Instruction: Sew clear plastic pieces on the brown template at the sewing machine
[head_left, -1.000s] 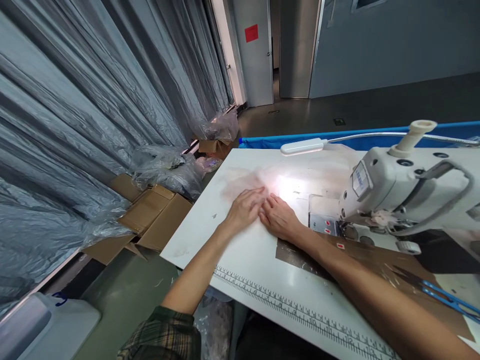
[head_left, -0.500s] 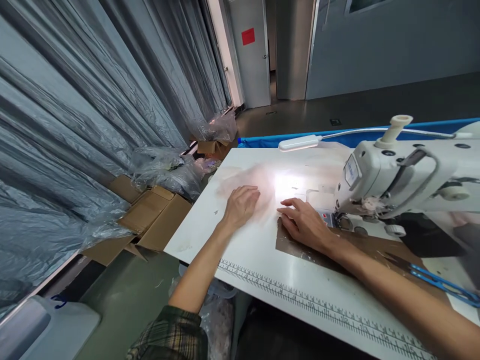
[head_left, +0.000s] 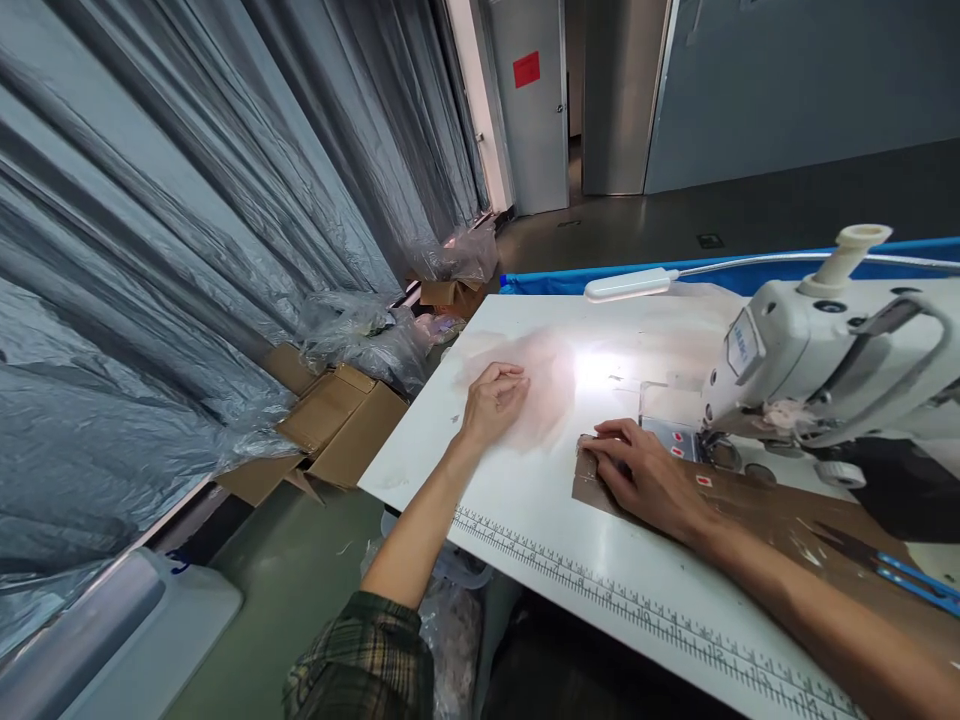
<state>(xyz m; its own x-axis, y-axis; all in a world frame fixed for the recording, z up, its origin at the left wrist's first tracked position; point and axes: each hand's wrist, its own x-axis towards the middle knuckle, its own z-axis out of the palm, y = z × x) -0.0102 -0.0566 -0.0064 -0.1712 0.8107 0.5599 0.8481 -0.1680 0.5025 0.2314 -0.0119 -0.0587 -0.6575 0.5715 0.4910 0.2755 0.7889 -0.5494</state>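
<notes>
Sheer pale-pink fabric [head_left: 551, 385] lies loosely on the white table, blurring into the bright lamp light. My left hand [head_left: 495, 402] is at its left part, fingers curled and pinched together on the cloth. My right hand [head_left: 651, 478] rests at the corner of a brown sheet [head_left: 592, 482] on the tabletop. Its fingertips are pressed together over a tiny whitish bit that is too small to name. Just right of that hand stands the sewing machine [head_left: 780, 350], with its presser foot and needle area low by the metal plate [head_left: 667, 432].
A ruler strip [head_left: 570, 575] runs along the table's [head_left: 420, 440] front edge. Blue-handled scissors [head_left: 915, 580] lie at the right. A lamp bar [head_left: 630, 284] hangs over the fabric. Cardboard boxes [head_left: 345, 420] and plastic bags [head_left: 367, 340] stand on the floor to the left.
The view has swung left, so everything sits farther right. My right hand has drawn its fingers together and moved to the brown sheet's corner; the left stays on the fabric.
</notes>
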